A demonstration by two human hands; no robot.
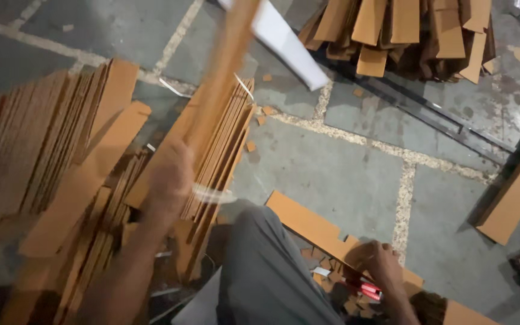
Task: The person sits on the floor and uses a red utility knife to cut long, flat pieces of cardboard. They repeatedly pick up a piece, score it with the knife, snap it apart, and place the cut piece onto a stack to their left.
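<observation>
Floor (332,174) lies bare between hands; left grip (170,174) pinches cardboard strip (224,66).

A long brown cardboard strip (224,66), blurred by motion, stands tilted upward with its lower end gripped above the stack of cardboard sheets (218,156), which leans on edge on the floor. To the right of that stack, a second flat cardboard strip (308,225) lies slantwise on the floor, its far end under the fingers, with a red-handled tool (365,289) touching it there.
</observation>
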